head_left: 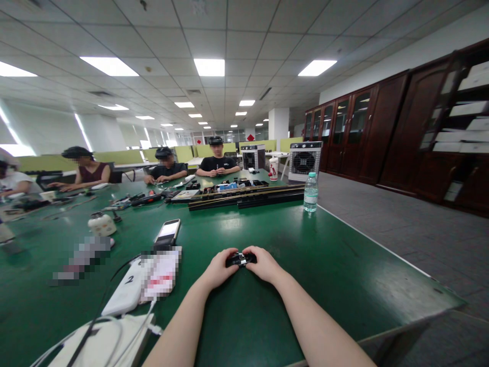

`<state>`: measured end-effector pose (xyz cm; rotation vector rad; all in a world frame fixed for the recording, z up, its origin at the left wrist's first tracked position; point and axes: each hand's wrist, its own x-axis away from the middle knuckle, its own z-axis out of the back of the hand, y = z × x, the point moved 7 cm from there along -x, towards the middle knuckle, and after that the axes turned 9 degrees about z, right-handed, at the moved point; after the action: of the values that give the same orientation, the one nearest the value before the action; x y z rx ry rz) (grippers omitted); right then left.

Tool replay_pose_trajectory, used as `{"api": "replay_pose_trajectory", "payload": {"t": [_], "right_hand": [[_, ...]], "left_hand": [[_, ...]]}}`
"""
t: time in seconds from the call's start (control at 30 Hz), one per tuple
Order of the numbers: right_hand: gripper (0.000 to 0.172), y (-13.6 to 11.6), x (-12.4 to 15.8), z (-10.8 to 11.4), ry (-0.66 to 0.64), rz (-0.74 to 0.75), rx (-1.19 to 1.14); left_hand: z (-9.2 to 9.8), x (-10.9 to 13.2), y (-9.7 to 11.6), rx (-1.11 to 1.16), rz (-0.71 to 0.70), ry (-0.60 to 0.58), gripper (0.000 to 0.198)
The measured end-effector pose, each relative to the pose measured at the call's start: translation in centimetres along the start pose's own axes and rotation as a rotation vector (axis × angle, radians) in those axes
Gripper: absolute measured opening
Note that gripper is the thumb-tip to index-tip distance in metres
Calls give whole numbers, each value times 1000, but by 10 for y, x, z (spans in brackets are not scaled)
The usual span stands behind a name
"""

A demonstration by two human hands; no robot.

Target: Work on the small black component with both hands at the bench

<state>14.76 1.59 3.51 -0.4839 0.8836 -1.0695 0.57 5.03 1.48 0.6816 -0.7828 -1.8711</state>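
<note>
Between my two hands is a small black device with a whitish or silver middle part (241, 259); its exact kind is too small to make out. My left hand (221, 266) grips its left end with thumb and fingers. Its right end is held by my right hand (263, 262), fingers curled over the top. Both forearms reach in over the green tabletop (244, 316). The device is close to the table surface; whether it rests on it I cannot tell.
Left of my arms lie a phone (168, 232), a white power bank (124, 290) and cables. Ahead are long black rails (248, 200), tools and a water bottle (310, 192) by the right edge. Several people sit around the far and left sides, near a person in black (216, 162).
</note>
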Motion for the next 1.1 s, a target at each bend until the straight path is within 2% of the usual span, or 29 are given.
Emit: {"api": "replay_pose_trajectory", "payload": {"t": [0.33,0.63,1.1], "right_hand": [[35,-1,0,0,-8,-14,-2],[34,-1,0,0,-12,-24,-4],[36,3,0,-1,9,-39,-31]], "left_hand": [[0,-1,-2,31,29,0,56],[-2,-4,-10,11,27,2,47],[-1,-3,-6,-9,5,17,44]]}}
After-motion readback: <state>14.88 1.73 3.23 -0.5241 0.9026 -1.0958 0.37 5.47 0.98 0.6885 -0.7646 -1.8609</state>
